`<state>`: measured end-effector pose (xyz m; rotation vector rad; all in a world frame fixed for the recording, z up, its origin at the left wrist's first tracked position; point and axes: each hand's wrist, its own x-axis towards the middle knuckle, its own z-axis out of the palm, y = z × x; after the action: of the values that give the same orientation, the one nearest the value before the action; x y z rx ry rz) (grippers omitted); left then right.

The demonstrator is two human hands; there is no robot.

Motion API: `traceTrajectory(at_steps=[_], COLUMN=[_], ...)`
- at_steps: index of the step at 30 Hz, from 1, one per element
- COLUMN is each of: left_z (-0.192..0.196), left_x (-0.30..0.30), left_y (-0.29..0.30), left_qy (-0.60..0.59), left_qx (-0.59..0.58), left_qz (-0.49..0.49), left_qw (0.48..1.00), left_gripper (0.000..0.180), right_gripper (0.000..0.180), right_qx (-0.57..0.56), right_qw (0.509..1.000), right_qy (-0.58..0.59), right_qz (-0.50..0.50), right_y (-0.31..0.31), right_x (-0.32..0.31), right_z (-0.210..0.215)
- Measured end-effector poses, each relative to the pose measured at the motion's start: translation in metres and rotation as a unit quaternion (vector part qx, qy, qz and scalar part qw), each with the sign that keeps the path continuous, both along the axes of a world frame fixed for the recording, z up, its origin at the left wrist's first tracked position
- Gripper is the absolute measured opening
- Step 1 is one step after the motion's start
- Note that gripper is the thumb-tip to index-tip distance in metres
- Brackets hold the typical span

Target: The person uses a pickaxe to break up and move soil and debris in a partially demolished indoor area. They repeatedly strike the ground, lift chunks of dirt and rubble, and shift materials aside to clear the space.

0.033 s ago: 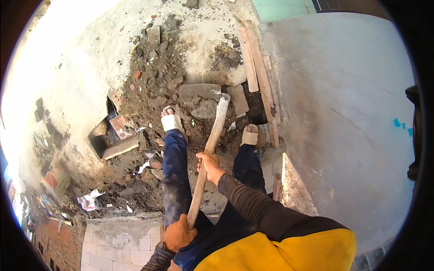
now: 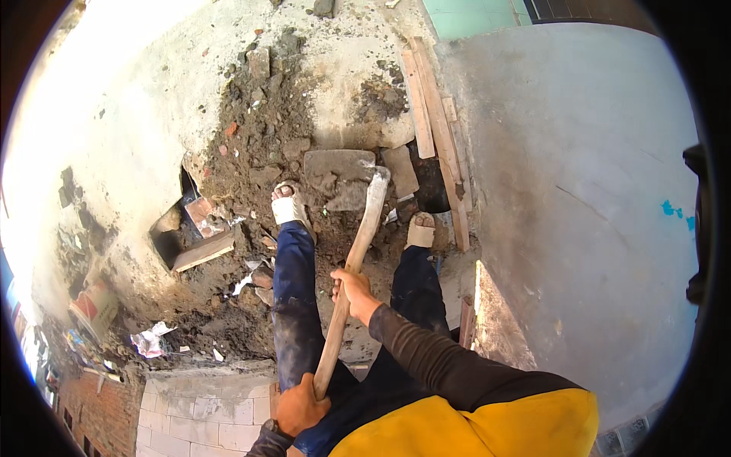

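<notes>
A hoe point(image 2: 366, 228) with a long pale wooden handle slants away from me between my legs. My left hand point(image 2: 302, 406) is wrapped round the handle's near end, close to my left thigh. Farther up, about midway along the handle, my right hand point(image 2: 354, 292) grips it too. The broad, mud-caked hoe blade point(image 2: 335, 166) lies low over the dark wet soil point(image 2: 263, 129), just beyond my feet. Clumps of soil sit on the blade. Its far edge is at a pale concrete slab point(image 2: 343, 114), and whether it touches that cannot be told.
Wooden planks point(image 2: 438, 114) lie along the grey wall point(image 2: 586, 190), beside a dark hole point(image 2: 430, 183). At left, another opening point(image 2: 166, 244) has a board point(image 2: 204, 250) at its edge. A bucket point(image 2: 95, 305) and a crumpled white wrapper point(image 2: 152, 339) lie farther left. My sandaled feet stand in the soil.
The hoe's head has shifted very slightly toward me and to the right. Both hands keep their grip on the handle.
</notes>
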<state>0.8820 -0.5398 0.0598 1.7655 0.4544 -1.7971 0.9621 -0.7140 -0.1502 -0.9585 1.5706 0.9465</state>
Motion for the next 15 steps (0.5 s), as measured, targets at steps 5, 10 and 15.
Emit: traceTrajectory(at_steps=[5, 10, 15], left_z=[0.002, -0.13, -0.239], left_x=[0.005, 0.087, 0.154], left_y=[-0.004, -0.062, -0.175], left_qy=[-0.106, -0.225, -0.279], left_qx=[-0.004, -0.057, -0.187], left_qz=[0.028, 0.09, 0.373], left_qw=[0.994, 0.968, 0.865], left_gripper=[0.046, 0.046, 0.043], right_gripper=[0.019, 0.016, 0.082], right_qx=[0.046, -0.03, -0.138], right_qw=[0.994, 0.963, 0.838], right_qy=[-0.091, -0.252, -0.403], right_qz=[-0.049, 0.091, 0.342], right_y=[-0.019, -0.062, -0.12], right_x=[0.023, 0.198, 0.334], right_z=[0.016, -0.064, -0.095])
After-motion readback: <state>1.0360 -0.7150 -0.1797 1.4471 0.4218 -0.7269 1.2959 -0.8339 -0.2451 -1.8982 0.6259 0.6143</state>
